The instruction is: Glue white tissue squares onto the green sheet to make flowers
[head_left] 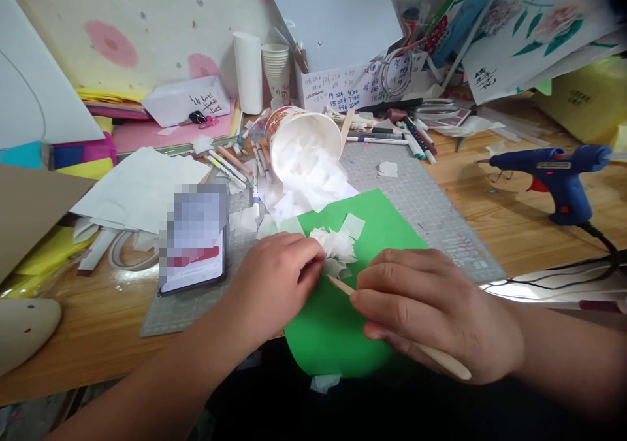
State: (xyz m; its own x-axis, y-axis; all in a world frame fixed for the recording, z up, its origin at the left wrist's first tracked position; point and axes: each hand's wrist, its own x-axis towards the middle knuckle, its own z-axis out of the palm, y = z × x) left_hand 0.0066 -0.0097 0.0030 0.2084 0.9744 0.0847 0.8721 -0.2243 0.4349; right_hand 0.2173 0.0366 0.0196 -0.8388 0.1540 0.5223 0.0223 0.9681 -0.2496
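A green paper sheet (343, 323) lies on a grey cutting mat (441, 219) and hangs over the table's front edge. On it sits a clump of crumpled white tissue pieces (336, 245). My left hand (274, 277) is closed, its fingertips pinching a tissue piece at the clump's left side. My right hand (431, 310) is closed round a thin wooden stick (441, 357), whose tip points at the tissue just below the clump. A paper cup (304, 142) lies tipped over behind the sheet, with white tissue squares (313, 183) spilling out of it.
A phone (193, 245) lies left of my left hand. A blue glue gun (558, 173) stands at the right with its cable trailing. Markers and pens (411, 137), stacked cups (275, 68), coloured paper (98, 153) and drawings crowd the back.
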